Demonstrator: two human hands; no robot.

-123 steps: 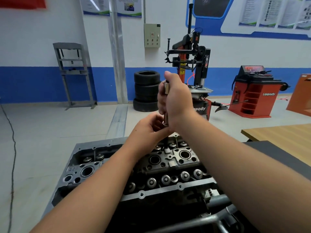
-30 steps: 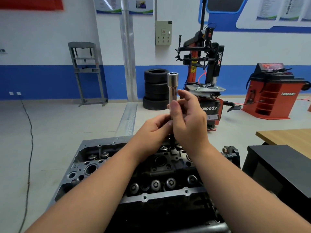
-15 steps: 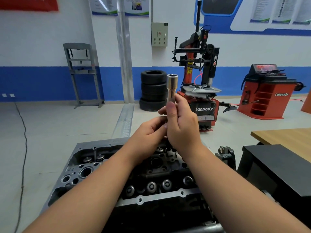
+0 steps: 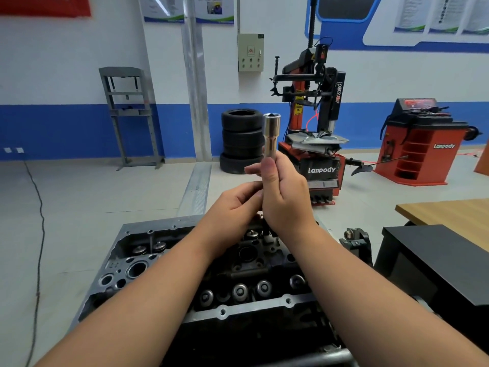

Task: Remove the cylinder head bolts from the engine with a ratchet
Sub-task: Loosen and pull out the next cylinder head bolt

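The right hand point(image 4: 284, 197) grasps a chrome deep socket point(image 4: 270, 135) by its lower part, fingers and thumb curled round it. The socket stands upright above the engine point(image 4: 158, 260), open end up, and its upper half projects clear of the hand. The left hand point(image 4: 232, 207) sits just beside the right hand, touching it, with fingers curled toward the base of the socket; whether it grips anything there cannot be told, as the right hand hides the contact. No ratchet handle can be made out in either hand.

The engine lies directly below both hands and forearms. Its cylinder head faces up, exposing a row of round valve spring caps point(image 4: 239, 291) along the near side and an open round bore point(image 4: 136, 270) toward the left end. Head bolts cannot be told apart from the other hardware in this view.

To the right of the engine stands a black desk point(image 4: 436, 260), and behind that a wooden desk point(image 4: 449, 210). Beyond the engine, on the floor, a stack of tyres point(image 4: 239, 140) stands beside a red and black tyre changer point(image 4: 315, 123). A red wheel balancer point(image 4: 420, 147) stands farther right. A grey press frame point(image 4: 129, 115) stands against the wall, beyond the engine to the left.
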